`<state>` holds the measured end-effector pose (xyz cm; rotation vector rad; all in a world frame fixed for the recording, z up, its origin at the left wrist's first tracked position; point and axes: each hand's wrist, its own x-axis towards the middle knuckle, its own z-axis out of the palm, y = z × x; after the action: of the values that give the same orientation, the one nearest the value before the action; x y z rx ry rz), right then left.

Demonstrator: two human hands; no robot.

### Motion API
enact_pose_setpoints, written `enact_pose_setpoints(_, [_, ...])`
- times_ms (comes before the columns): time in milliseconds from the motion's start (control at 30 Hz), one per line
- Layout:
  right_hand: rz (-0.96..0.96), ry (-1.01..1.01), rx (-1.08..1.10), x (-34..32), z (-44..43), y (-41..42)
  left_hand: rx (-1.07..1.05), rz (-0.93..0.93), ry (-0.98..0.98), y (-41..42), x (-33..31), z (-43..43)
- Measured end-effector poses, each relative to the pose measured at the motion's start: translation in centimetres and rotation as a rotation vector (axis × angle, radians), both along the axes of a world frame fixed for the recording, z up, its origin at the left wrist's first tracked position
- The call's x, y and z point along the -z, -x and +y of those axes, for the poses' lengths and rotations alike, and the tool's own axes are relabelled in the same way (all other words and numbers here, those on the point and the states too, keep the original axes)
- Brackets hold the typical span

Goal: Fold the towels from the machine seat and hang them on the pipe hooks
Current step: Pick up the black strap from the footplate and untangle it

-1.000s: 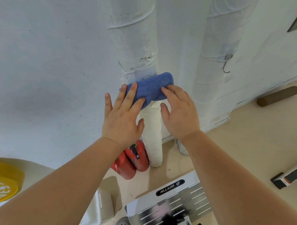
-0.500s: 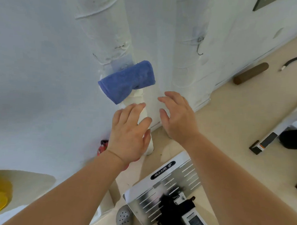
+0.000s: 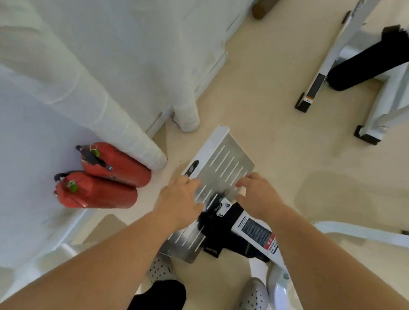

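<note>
Terry towels out of view now; we'd judge them soft, light, best pinched at the corners. Our left hand [image 3: 178, 198] and right hand [image 3: 259, 197]: fingers loosely spread, holding nothing.

brushed metal footplate [image 3: 224, 162], glossy extinguishers [image 3: 103, 185]

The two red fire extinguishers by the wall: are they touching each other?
Touching. The head view shows the upper extinguisher lying against the lower extinguisher along their sides, no floor visible between them.
</note>
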<state>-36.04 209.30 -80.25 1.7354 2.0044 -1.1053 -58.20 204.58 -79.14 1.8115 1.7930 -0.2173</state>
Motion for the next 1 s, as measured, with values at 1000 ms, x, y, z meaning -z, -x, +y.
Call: enact_pose_setpoints(1000, [0.372, 0.291, 1.342, 43.8, -16.6, 4.0, -0.598, -0.319, 0.295, -4.9, 43.6, -8.3])
